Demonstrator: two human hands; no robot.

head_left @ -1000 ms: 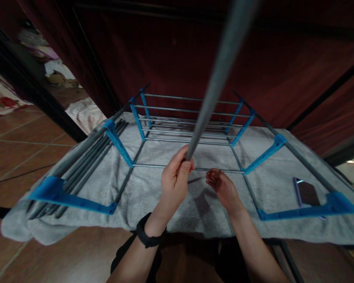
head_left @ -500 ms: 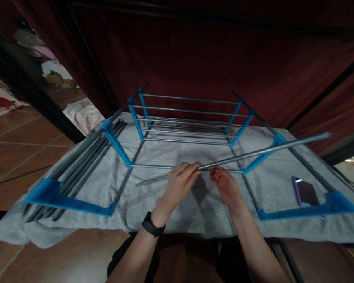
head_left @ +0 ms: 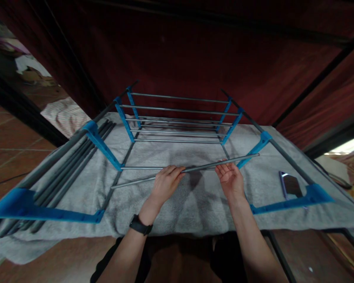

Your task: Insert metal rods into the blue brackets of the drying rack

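Note:
My left hand (head_left: 167,182), with a black band on its wrist, is closed around a thin grey metal tube (head_left: 199,167). The tube slants across the front of a rack frame, its right end higher. My right hand (head_left: 230,180) is palm up with fingers apart, its fingertips at the tube's right half; whether they bear any of it I cannot tell. Blue plastic brackets (head_left: 104,151) join the frame's grey side rails (head_left: 292,161). Several thin crossbars (head_left: 177,110) span the brackets farther back, and a single crossbar (head_left: 140,168) lies just beyond my hands.
Several loose grey tubes (head_left: 72,173) lie under the left side rail. A phone (head_left: 292,186) rests at the right by a front bracket. Grey cloth (head_left: 177,212) covers the surface beneath the frame. Dark red curtain (head_left: 177,59) hangs behind.
The held tube has moved left and its right end has come down, with my left hand still around it. My right hand has turned palm up and spread its fingers. The view has shifted right.

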